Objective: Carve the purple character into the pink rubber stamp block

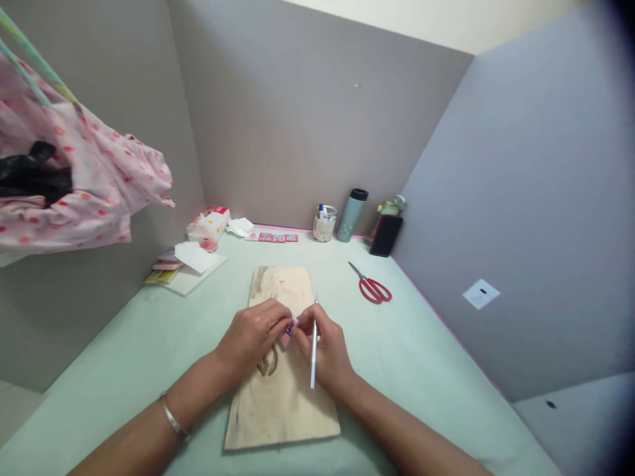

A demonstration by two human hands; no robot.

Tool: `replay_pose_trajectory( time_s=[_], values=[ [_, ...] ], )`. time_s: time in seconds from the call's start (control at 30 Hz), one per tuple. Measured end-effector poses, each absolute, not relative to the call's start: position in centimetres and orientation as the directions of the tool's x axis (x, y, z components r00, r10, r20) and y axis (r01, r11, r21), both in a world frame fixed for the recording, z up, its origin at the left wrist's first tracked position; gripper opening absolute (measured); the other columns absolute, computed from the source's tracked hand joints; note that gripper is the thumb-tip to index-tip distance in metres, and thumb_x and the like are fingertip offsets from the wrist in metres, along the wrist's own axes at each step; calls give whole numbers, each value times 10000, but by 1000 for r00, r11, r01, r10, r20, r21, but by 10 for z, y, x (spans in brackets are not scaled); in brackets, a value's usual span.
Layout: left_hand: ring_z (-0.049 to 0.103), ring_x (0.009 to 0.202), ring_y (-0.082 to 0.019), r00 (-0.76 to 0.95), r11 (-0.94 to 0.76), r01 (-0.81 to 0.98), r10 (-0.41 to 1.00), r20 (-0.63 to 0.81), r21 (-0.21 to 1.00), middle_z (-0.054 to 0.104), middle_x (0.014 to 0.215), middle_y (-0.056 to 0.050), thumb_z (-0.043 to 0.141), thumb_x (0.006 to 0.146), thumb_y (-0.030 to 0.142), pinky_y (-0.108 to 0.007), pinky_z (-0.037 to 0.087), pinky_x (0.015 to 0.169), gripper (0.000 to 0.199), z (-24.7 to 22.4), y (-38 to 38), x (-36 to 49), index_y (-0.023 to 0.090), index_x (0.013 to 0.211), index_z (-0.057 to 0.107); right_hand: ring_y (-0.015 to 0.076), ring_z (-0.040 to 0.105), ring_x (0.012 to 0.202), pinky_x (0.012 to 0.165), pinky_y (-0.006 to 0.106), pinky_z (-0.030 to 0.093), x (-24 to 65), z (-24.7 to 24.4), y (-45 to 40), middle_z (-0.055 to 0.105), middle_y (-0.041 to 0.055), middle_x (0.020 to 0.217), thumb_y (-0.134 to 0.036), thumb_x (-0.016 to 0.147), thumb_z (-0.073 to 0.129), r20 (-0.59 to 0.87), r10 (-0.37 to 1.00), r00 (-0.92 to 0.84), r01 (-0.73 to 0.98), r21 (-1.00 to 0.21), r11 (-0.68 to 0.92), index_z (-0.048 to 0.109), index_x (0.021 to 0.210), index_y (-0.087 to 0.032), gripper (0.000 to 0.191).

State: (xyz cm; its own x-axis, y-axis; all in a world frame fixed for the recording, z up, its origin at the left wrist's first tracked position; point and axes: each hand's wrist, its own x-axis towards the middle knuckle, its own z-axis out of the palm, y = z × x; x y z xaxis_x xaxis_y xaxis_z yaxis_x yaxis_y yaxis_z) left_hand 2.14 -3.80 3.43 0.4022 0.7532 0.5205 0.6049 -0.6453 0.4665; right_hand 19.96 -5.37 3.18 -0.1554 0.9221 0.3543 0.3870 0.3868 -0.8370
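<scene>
My left hand (258,334) pinches a small pink piece (288,335) with dark blue markings, held above a wooden board (282,410). The fingertips of my right hand (325,340) meet the piece from the other side. A slim silver craft knife (313,357) is also held in my right hand, its thin tip pointing away from me and its handle end toward me. The board lies lengthwise under both hands, and a dark brown ring-like mark (268,362) shows on it beside my left hand.
Red-handled scissors (374,289) lie to the right. Along the back are pink marked pieces (278,238), a pen jar (324,225), a blue-green tumbler (352,215) and a leaning phone (386,235). Papers (193,256) and a tissue pack (209,225) sit left, below a hanging pink bag (99,158).
</scene>
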Motion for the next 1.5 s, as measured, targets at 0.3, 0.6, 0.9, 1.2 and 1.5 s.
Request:
replay_pose_trajectory(
  time_s=[0.3,0.6,0.9,1.2,1.5],
  values=[
    [625,718,-133,326,-608,693,743,585,386,642,822,2,602,989,256,-293,545,671,171,19,-36,30,145,863,632,145,484,603,599,265,387,193,32,-51,524,-56,670,-218,809,601,334,938,-88,394,-854,341,461,764,-233,147],
    [619,698,-127,213,-577,614,778,591,539,640,789,11,615,986,294,-296,542,683,223,22,-38,32,148,818,630,137,472,612,575,253,390,194,33,-47,516,-55,662,-281,825,633,303,949,-84,289,-904,314,483,772,-221,170],
    [671,792,-153,237,-604,503,784,574,618,693,835,-13,570,1015,301,-335,558,754,242,25,-38,28,149,858,676,131,449,588,560,250,374,196,33,-46,494,-63,643,-295,824,652,313,947,-76,287,-902,322,492,756,-220,189],
    [669,732,-137,308,-583,527,809,501,618,687,792,3,596,1003,294,-313,566,719,233,32,-30,22,145,840,669,142,480,600,587,263,380,195,29,-52,533,-52,665,-262,849,612,364,923,-121,382,-841,382,485,768,-231,153],
    [652,755,-142,438,-663,608,739,512,437,662,817,2,600,997,268,-319,560,725,192,37,-30,21,144,859,650,141,485,592,586,263,386,194,26,-50,533,-56,662,-246,848,594,374,920,-115,399,-831,387,459,762,-237,161]
  ],
)
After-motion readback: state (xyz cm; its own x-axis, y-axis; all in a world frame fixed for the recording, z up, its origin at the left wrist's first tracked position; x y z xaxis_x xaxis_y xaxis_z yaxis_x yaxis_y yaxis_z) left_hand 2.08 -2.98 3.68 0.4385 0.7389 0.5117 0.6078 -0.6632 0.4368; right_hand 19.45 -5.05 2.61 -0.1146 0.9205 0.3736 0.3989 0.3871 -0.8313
